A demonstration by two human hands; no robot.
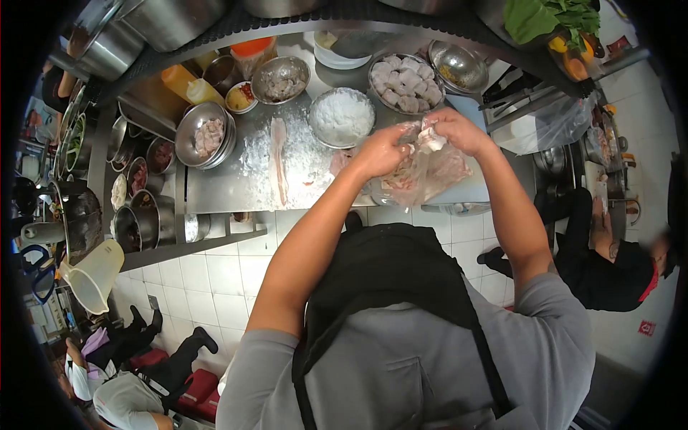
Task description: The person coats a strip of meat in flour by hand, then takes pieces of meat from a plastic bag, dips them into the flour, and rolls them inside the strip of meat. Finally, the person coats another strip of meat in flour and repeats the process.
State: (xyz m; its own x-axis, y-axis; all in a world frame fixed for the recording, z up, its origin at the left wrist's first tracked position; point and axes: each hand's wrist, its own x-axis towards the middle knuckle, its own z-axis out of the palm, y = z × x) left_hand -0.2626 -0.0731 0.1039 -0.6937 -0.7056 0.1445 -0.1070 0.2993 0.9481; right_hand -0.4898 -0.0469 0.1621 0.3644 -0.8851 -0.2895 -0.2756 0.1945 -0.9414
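Both hands grip the gathered top of a clear plastic bag (412, 183) with pale raw meat in it, over the front of the steel counter. My left hand (385, 151) has its fingers curled round the left side of the bag's top. Opposite it, my right hand (459, 130) pinches the bag at a whitish bunched part. More raw meat (449, 174) lies beside the bag on a white cutting board (469, 192). Just behind my hands is a bowl of pale meat pieces (406, 83). A bowl of white flour (342, 117) stands to the left of them.
A long pale strip of meat (278, 161) lies on the floured steel counter (215, 188). Stacked bowls (206, 134) hold meat at the left. Another metal bowl (280, 79) stands behind. Pots line the shelf (215, 46) above. A co-worker (609, 261) is at the right.
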